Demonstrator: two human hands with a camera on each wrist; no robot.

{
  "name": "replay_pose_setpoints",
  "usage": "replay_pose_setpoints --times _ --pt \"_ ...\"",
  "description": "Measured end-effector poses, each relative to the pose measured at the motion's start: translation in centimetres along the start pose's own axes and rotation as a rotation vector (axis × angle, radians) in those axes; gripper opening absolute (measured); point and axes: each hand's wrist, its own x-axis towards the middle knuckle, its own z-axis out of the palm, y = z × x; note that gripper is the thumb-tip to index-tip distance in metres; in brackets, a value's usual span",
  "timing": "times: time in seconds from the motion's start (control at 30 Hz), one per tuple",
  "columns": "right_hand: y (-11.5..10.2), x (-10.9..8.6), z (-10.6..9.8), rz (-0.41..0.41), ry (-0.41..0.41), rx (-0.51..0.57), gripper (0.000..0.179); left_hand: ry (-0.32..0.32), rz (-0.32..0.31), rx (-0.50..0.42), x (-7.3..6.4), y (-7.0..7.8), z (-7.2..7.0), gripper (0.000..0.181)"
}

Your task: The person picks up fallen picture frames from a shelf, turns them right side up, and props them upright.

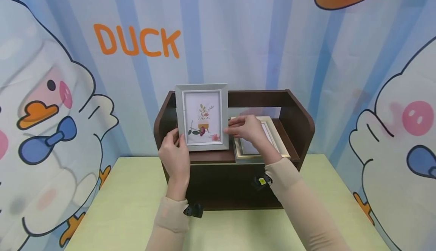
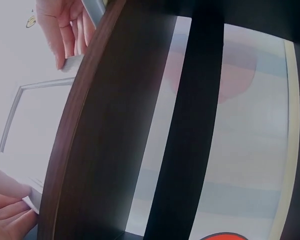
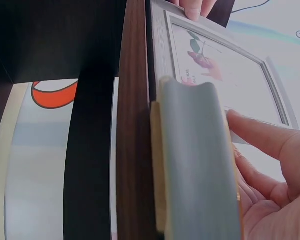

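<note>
Sleeves: beige cuffs (image 1: 172, 215) reach in from below, each with a small black wrist camera (image 1: 193, 210).
Left hand: this hand (image 1: 175, 154) pinches the lower left edge of the upright frame, thumb on the front, fingers curled to the side and rear.
Right hand: fingers and thumb of this hand (image 1: 248, 130) are closed lightly on the frame's right edge, below mid-height.
Silver frame: the upright silver frame (image 1: 202, 116), with its plant and flower print, stands over the left half of the shelf's upper board, near the front edge; whether its bottom edge touches the board I cannot tell.
Gold-edged frame: a second frame (image 1: 246, 148) lies flat on the upper board's right half, reaching the front edge, partly under the right forearm.
Shelf: the dark brown shelf (image 1: 303, 124) stands on the pale yellow table (image 1: 136, 190), toward its back edge.
Handling: probably light and stiff, with smooth, somewhat slippery moulding; the clear front, if glass, would be fragile.
Hold: best taken by both side mouldings, low down, keeping fingertips off the print window.
</note>
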Motion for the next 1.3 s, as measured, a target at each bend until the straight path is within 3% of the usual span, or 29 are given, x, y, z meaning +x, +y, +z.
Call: replay_pose_setpoints --times 0.57,0.93,1.3 --pt "-0.4 -0.2 1.1 0.027 0.027 0.069 0.035 -0.031 -0.073 -0.018 -0.3 0.0 -0.4 0.029" --pt "-0.5 0.0 1.3 0.037 0.0 0.126 0.035 -0.096 -0.129 0.018 -0.1 0.5 -0.5 0.04" --pt "-0.8 0.2 1.7 0.025 0.001 0.1 0.035 -0.141 -0.184 0.031 0.1 0.8 -0.7 0.047"
